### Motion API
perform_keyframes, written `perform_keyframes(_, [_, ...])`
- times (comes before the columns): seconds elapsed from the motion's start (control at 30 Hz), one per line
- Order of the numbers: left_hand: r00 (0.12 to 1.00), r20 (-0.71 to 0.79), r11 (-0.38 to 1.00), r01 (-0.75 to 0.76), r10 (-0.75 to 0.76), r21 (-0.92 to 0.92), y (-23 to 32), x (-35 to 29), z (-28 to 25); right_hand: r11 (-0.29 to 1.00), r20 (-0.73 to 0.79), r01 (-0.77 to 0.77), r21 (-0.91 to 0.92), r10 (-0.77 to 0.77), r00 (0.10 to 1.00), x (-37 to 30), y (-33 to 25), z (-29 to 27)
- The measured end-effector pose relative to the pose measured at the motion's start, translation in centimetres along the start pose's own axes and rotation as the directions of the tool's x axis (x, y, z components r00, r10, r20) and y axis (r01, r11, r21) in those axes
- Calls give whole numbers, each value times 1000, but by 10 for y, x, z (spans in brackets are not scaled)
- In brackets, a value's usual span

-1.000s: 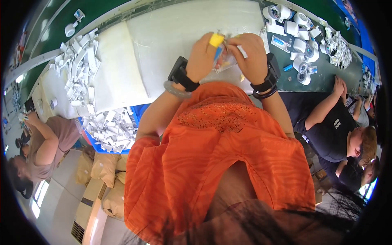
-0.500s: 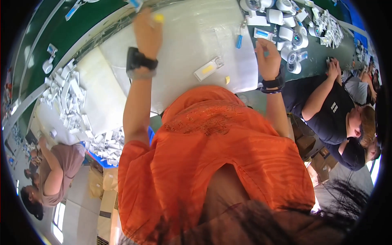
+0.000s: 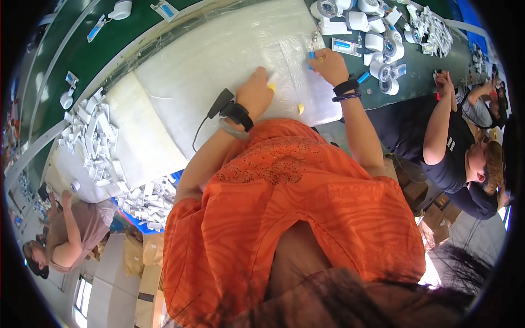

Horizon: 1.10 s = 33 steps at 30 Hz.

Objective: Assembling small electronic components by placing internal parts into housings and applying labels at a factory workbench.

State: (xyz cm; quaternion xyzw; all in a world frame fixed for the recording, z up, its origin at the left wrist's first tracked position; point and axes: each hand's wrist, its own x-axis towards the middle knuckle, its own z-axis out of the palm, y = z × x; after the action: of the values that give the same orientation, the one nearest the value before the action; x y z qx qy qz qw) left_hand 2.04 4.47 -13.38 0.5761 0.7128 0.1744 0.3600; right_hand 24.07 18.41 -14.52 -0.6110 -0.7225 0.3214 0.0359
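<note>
Left hand [image 3: 256, 94] rests knuckles-up on the white pad [image 3: 219, 60] at centre frame, fingers curled together over a small yellow piece [image 3: 271, 86] that shows at its 3 o'clock edge; a second yellow piece [image 3: 300, 109] lies loose on the pad at 4 o'clock from that hand. Right hand [image 3: 330, 64], at 2 o'clock from the left and well apart from it, is pinched closed on a small blue-tipped part [image 3: 311, 56] at the pad's edge. White parts [image 3: 377, 41] crowd the green tabletop [image 3: 437, 65] at 2 o'clock of the right hand.
</note>
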Motion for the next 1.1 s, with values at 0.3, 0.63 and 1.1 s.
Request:
perform_keyframes(0.3, [882,446,151,467,-150,-871,-10,3,-14,681,383,-267,681,-21,923,-62,-72,-6])
perform_keyframes(0.63, [939,304,390,343,-160,-855,2,-6,3,709,461,-258,657,-107,881,-91,-98,14])
perform_keyframes(1.1, [932,335,254,360,-138,-898,-9,-18,-13,804,-112,573,-159,-591,799,-107,-97,20])
